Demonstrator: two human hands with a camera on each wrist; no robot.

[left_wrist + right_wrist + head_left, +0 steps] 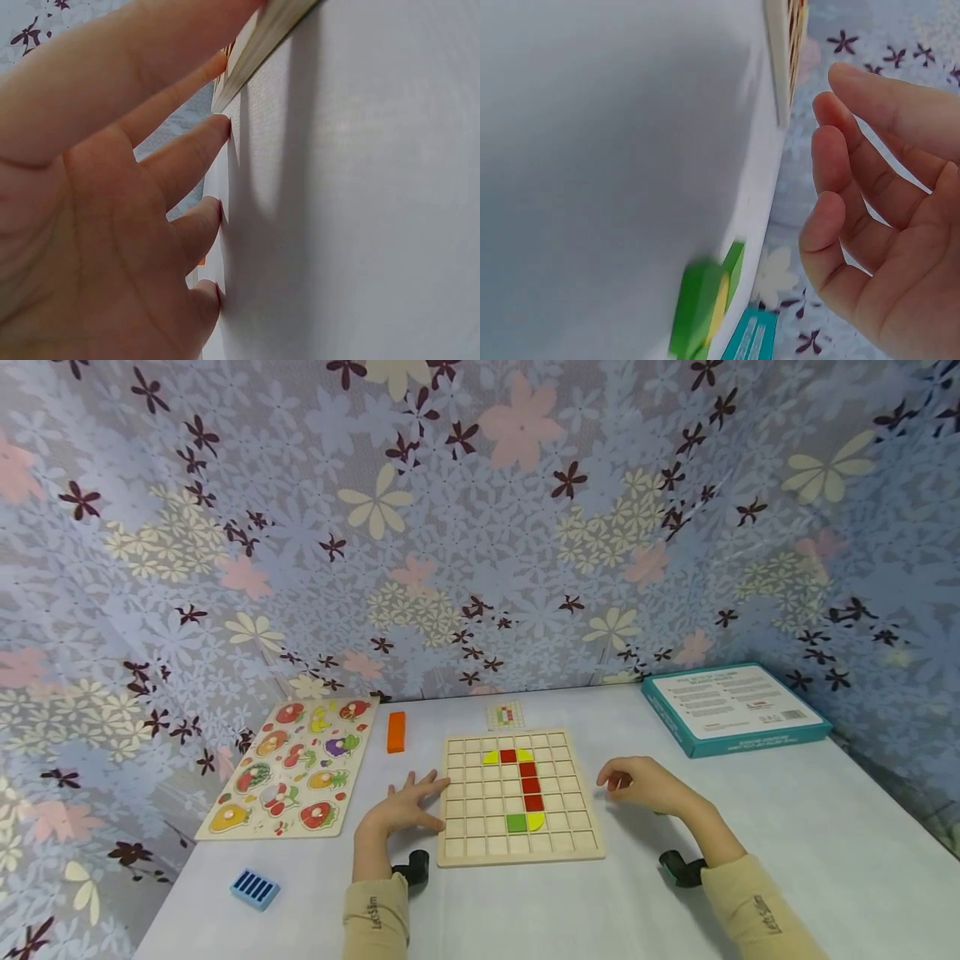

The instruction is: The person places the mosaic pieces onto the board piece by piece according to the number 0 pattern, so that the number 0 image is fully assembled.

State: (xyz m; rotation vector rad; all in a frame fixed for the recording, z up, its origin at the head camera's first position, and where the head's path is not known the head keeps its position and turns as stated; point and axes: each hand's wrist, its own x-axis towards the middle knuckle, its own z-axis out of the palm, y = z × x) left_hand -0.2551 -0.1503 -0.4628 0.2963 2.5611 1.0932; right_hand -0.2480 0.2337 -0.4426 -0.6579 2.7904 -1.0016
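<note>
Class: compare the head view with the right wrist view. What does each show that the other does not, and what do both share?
Only the head view shows the left hand with spread fingers on the white table beside the wooden grid board, the fruit peg puzzle and the orange block.

Only the right wrist view shows green and yellow pieces lying on the table near the palm.

Both show the right hand, loosely curled and holding nothing, the board's edge, and the teal box.

1. I see bare table (750, 827) right of the grid board (517, 852), out to the teal box (738, 739).
2. On the left, the fruit puzzle (296, 768) and orange block (396, 732) crowd the board.
</note>
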